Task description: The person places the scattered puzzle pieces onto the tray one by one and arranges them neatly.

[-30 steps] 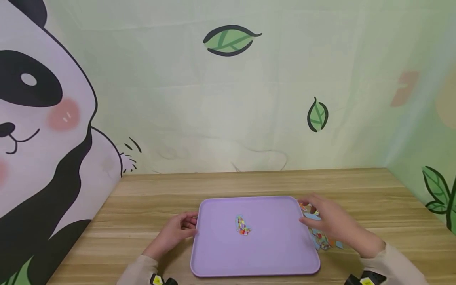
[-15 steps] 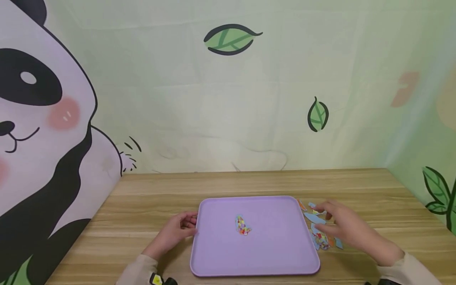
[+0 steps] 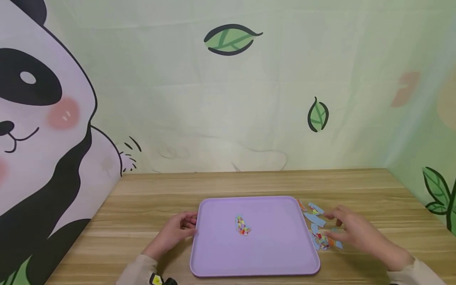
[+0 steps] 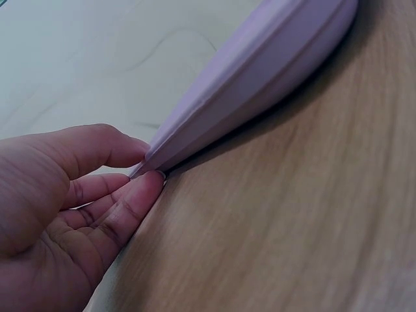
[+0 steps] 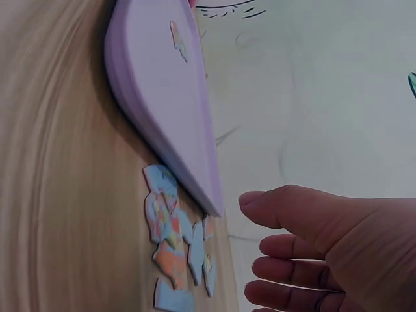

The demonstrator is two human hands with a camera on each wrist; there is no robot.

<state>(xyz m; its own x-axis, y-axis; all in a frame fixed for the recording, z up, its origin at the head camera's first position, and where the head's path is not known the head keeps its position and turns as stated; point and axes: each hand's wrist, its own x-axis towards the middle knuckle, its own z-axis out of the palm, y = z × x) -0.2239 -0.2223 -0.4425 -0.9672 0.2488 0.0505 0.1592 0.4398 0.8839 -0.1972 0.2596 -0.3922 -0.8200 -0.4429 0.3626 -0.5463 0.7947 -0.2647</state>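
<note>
A lilac tray [image 3: 274,245] lies on the wooden table, carrying one small multicoloured flat cut-out piece [image 3: 242,225] left of its middle. My left hand [image 3: 177,229] holds the tray's left edge; in the left wrist view its thumb and fingertips meet at the tray's rim [image 4: 214,104]. Beyond the right edge lies a cluster of flat puzzle-like pieces, among them a pale blue one [image 3: 315,219] and an orange one [image 5: 171,265]. My right hand [image 3: 356,231] hovers at the right of this cluster, thumb and fingers apart, nothing between them. It partly covers the pieces in the head view.
The wood-grain table [image 3: 160,190] runs back to a pale green wall cloth [image 3: 171,99] printed with leaves. A large printed panda [image 3: 42,130] covers the left side. Another blue piece [image 3: 315,208] lies near the tray's far right corner.
My right hand has moved right, from the tray's right edge across the loose pieces, uncovering the blue ones. My left hand, the tray and the piece on it have stayed put.
</note>
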